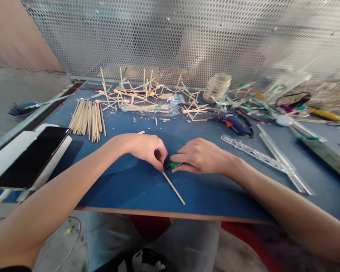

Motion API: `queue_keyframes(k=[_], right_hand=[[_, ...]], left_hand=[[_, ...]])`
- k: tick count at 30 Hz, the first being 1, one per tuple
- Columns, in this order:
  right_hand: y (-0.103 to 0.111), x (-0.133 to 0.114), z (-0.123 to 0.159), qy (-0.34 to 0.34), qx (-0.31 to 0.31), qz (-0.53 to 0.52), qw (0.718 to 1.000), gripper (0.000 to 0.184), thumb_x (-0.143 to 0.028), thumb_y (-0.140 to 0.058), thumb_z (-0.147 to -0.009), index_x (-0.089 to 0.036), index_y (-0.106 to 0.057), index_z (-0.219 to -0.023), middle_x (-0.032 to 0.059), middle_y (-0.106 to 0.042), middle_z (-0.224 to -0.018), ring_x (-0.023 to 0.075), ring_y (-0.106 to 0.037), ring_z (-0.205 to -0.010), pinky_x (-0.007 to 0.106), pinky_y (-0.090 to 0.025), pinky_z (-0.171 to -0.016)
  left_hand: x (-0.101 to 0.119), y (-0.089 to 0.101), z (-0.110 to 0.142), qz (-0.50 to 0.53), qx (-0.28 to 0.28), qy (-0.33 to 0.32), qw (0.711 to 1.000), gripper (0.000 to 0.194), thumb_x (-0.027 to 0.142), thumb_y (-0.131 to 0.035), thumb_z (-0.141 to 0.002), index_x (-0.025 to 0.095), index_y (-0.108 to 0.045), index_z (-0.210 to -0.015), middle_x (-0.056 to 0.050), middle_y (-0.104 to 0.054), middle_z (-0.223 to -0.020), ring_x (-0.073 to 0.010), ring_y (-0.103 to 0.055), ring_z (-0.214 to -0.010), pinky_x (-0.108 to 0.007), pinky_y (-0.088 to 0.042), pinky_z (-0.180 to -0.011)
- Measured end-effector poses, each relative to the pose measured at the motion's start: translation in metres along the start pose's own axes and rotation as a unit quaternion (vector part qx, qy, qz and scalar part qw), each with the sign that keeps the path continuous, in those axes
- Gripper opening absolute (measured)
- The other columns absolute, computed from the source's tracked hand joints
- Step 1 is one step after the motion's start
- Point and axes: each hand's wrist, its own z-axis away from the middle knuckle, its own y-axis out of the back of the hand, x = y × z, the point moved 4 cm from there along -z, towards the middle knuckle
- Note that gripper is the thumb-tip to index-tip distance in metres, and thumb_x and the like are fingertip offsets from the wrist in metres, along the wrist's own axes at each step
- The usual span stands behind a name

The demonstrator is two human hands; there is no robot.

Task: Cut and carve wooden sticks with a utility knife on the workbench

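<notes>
My left hand [147, 149] is closed, with thumb and finger pinching the upper end of a thin wooden stick [174, 189]. The stick lies slanted on the blue table, its lower end pointing toward the front edge. Beside it, my right hand [200, 155] is closed around a small green-handled tool [175, 165]. The tool's dark tip meets the stick close to my left fingertips; its exact kind is too small to make out. Part of the handle is hidden under my right fingers.
A bundle of sticks [87, 119] lies left, behind a phone [31, 156] on a white box. Glued stick frames [144, 94] and a clear jar [217, 87] line the back. To the right are a blue glue gun [236, 124], a clear ruler [252, 151] and glue sticks [285, 160].
</notes>
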Motion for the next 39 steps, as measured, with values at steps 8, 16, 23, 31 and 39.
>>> queue_keyframes(k=[8,16,23,31,39], right_hand=[[0.0037,0.0017,0.0013,-0.005,-0.006,-0.004,1.0,0.039,-0.051,-0.041,-0.104,-0.022,-0.065,-0.095,-0.0004,-0.064,-0.069,0.0134,-0.055,-0.06,0.03,-0.024,-0.058],[0.0013,0.0004,0.0005,-0.008,-0.009,0.002,1.0,0.039,-0.051,-0.04,-0.104,-0.022,-0.065,-0.096,-0.0005,-0.064,-0.069,0.0134,-0.055,-0.061,0.03,-0.024,-0.059],[-0.0002,0.0016,0.0016,-0.004,-0.009,-0.016,1.0,0.037,-0.051,-0.042,-0.104,-0.022,-0.065,-0.096,-0.0006,-0.064,-0.069,0.0135,-0.055,-0.061,0.03,-0.024,-0.058],[-0.0007,0.0023,-0.0011,0.005,-0.008,-0.034,0.999,0.037,-0.05,-0.042,-0.104,-0.022,-0.065,-0.097,0.0001,-0.066,-0.071,0.0131,-0.056,-0.063,0.029,-0.025,-0.059],[-0.0001,0.001,-0.0009,0.001,-0.012,-0.018,1.0,0.037,-0.051,-0.042,-0.104,-0.022,-0.064,-0.097,-0.0006,-0.066,-0.071,0.0132,-0.056,-0.063,0.03,-0.025,-0.059]], left_hand=[[0.0009,-0.0002,0.0003,-0.002,0.002,0.007,1.0,0.016,0.041,-0.073,-0.081,0.025,-0.076,-0.08,0.004,-0.073,-0.078,-0.0093,-0.06,-0.066,-0.021,-0.038,-0.061],[0.0007,-0.0005,0.0004,0.002,0.0,0.008,1.0,0.018,0.041,-0.072,-0.081,0.024,-0.076,-0.081,0.004,-0.073,-0.078,-0.0092,-0.06,-0.067,-0.021,-0.038,-0.062],[0.0009,-0.0003,0.0,0.002,0.002,0.01,1.0,0.018,0.042,-0.072,-0.081,0.024,-0.075,-0.081,0.005,-0.073,-0.078,-0.0089,-0.06,-0.067,-0.02,-0.038,-0.061],[0.0011,-0.0007,-0.0004,0.005,0.002,0.002,1.0,0.017,0.04,-0.073,-0.081,0.023,-0.076,-0.08,0.005,-0.073,-0.076,-0.0083,-0.059,-0.065,-0.02,-0.037,-0.061],[0.0012,-0.0005,-0.0005,0.004,0.003,0.004,1.0,0.017,0.04,-0.073,-0.081,0.023,-0.076,-0.08,0.004,-0.073,-0.076,-0.0082,-0.059,-0.064,-0.02,-0.037,-0.061]])
